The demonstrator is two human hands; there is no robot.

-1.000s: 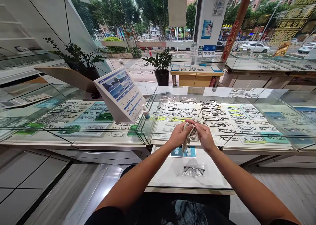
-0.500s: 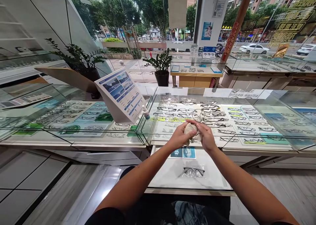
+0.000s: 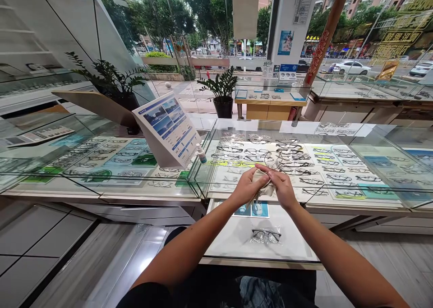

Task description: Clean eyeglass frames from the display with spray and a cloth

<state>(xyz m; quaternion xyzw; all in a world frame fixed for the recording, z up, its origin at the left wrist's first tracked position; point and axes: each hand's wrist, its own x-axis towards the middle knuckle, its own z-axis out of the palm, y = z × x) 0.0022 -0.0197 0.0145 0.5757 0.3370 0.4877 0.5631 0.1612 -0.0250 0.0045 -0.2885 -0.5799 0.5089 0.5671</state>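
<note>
My left hand [image 3: 251,186] and my right hand [image 3: 283,188] meet over the near edge of the glass display case. Both are closed on a crumpled beige cloth [image 3: 266,190], thumbs pressed together on top of it. A thin round eyeglass rim [image 3: 272,160] shows just beyond my fingertips; the rest of that pair is hidden by the fingers and cloth, if it is in them. Nearer to me, dark-framed glasses [image 3: 266,236] in a clear plastic bag lie on the white pull-out counter [image 3: 230,242].
Rows of glasses fill the glass display case [image 3: 324,195]. A small spray bottle [image 3: 201,154] stands on the glass at left, beside a tent-shaped printed card [image 3: 172,132]. Blue printed cards [image 3: 260,209] lie under my wrists. A potted plant [image 3: 223,105] stands behind.
My hands stay in nearly the same place. The left fingers and thumb have shifted over the cloth, which is bunched lower and hangs further down between the hands.
</note>
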